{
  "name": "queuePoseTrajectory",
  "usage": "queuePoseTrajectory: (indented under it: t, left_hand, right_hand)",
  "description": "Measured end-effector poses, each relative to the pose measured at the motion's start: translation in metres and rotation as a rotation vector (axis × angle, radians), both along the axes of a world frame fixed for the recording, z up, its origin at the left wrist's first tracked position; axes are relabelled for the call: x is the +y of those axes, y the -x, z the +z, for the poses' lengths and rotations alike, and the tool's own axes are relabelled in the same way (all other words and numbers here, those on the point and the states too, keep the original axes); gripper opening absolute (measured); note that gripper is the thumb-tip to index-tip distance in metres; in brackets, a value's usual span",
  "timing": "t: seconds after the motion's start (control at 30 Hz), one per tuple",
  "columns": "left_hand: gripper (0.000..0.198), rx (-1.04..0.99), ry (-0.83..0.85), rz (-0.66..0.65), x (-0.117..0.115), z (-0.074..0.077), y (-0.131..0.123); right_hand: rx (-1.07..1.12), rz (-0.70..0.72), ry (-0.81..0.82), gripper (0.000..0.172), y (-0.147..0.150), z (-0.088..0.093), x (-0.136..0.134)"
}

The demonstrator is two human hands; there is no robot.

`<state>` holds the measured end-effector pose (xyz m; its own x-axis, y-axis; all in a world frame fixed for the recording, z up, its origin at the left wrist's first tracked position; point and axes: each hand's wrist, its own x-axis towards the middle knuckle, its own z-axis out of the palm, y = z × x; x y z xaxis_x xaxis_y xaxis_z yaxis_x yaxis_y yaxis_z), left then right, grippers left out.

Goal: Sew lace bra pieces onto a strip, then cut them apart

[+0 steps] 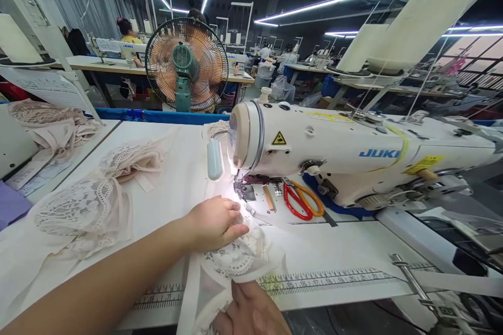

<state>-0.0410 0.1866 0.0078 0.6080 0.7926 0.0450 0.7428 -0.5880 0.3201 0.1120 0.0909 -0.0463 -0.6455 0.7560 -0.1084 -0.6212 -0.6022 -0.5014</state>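
- Our left hand [214, 224] lies palm down with the fingers together, its thumb reaching over the lace piece [230, 263] and its fingertips just short of the presser foot [247, 192].
- Our right hand [255, 310], nearest to us, holds the near edge of that lace piece, thumb on top and the other fingers curled below; the piece lies between and under both hands, on the table [353, 246].
- To guide it well, we judge it best to press lightly with the left hand, let the right hand feed without tugging, and hold the lace flat, since such thin cloth may stretch or pucker.
- Our left fingertips want a safe gap from the needle area of the sewing machine [334, 138].
- The scissors [301, 201] rest beyond and right of both hands, out of the cloth's way; a printed ruler strip [326, 280] runs right of our right hand.
- More lace pieces [80, 209] lie loose left of our left hand, in no container.
- Far beyond our hands stand a pale bin [262, 81] with whitish material on top and a clear plastic bag [282, 88]; we cannot tell what either holds.
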Motion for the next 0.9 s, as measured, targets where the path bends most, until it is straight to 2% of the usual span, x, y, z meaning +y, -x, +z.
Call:
queuePoseTrajectory:
  t: [0.27,0.43,0.7,0.9]
  left_hand:
    - [0.043,0.026,0.004,0.062,0.003,-0.002,0.002]
    - [0.042,0.083,-0.007,0.05,0.006,-0.002,0.0]
    - [0.039,0.287,-0.074,0.057,0.015,0.002,-0.004]
    - [0.049,0.458,-0.203,0.077,0.015,0.004,-0.008]
  right_hand:
    - [0.134,-0.078,0.027,0.051,0.015,0.0,0.008]
    - [0.188,-0.051,0.039,0.045,0.019,-0.002,0.012]
    - [0.181,-0.043,0.024,0.055,0.023,0.003,0.018]
    - [0.197,-0.035,0.006,0.059,0.025,0.004,0.018]
